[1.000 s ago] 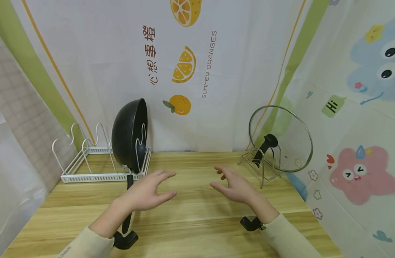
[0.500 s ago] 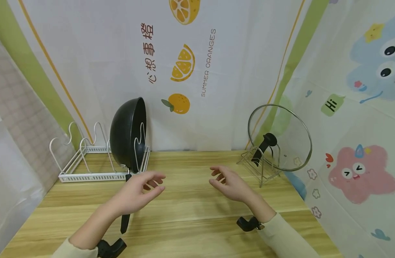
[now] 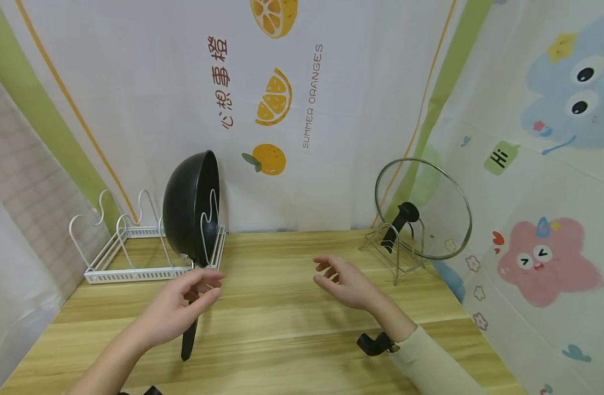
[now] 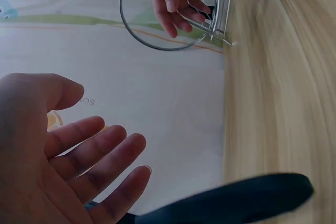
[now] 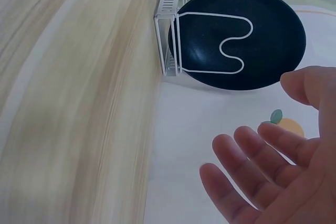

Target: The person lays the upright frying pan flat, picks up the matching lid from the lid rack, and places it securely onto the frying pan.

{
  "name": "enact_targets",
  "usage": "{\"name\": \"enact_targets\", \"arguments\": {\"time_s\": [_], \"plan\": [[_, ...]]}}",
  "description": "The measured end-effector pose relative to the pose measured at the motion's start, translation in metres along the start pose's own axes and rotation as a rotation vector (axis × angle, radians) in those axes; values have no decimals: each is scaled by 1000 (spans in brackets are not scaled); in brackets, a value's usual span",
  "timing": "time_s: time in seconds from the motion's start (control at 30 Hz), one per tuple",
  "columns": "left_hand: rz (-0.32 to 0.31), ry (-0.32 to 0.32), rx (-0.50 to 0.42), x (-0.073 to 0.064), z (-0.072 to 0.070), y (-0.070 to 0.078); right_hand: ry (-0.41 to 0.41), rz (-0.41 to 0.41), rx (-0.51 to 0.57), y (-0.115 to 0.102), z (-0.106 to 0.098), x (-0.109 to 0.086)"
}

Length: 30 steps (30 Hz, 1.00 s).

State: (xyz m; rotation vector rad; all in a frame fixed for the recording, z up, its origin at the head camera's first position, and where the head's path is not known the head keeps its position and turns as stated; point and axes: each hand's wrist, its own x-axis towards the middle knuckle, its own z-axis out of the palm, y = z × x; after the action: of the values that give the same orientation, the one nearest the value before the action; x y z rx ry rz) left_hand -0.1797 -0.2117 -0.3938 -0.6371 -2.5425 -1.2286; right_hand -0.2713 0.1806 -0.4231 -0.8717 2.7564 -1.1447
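Observation:
A black wok (image 3: 183,208) stands on edge in a white wire rack (image 3: 134,274) at the left, its long handle (image 3: 188,343) pointing toward me. My left hand (image 3: 175,307) hovers over that handle, fingers loosely bent and holding nothing; the left wrist view shows the handle beyond the fingers. On the right, a glass lid (image 3: 445,214) with a black knob leans upright in a small metal wire stand (image 3: 398,263). My right hand (image 3: 348,282) is in the air left of the stand, fingers relaxed, nothing in it.
The racks stand on a wood-grain table (image 3: 282,340). A white curtain (image 3: 331,186) with orange prints hangs behind it, and a cartoon-printed cloth (image 3: 514,186) hangs along the right side. Black wrist-worn device (image 3: 376,344) sits by the right sleeve.
My left hand has moved left and a little toward me, over the wok's handle, its fingers bending more. The right hand has barely moved; the view has shifted slightly.

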Motion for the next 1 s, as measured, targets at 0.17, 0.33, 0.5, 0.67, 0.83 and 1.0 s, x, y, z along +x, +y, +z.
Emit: {"name": "enact_targets", "arguments": {"time_s": [0.17, 0.33, 0.5, 0.67, 0.83, 1.0], "plan": [[-33, 37, 10, -12, -2, -9, -10, -10, 18, -4, 1, 0], [-68, 71, 32, -23, -7, -14, -27, -24, 38, -7, 4, 2], [-61, 115, 51, -30, -12, -20, -34, -5, 71, -12, 7, 7], [-101, 161, 53, -38, -14, -28, -55, 3, 124, -21, 12, 13], [-214, 195, 45, -46, -14, -35, -63, 35, 202, -29, 21, 22], [-383, 153, -8, -46, -12, -39, -95, 75, 387, -38, 33, 34]]}}
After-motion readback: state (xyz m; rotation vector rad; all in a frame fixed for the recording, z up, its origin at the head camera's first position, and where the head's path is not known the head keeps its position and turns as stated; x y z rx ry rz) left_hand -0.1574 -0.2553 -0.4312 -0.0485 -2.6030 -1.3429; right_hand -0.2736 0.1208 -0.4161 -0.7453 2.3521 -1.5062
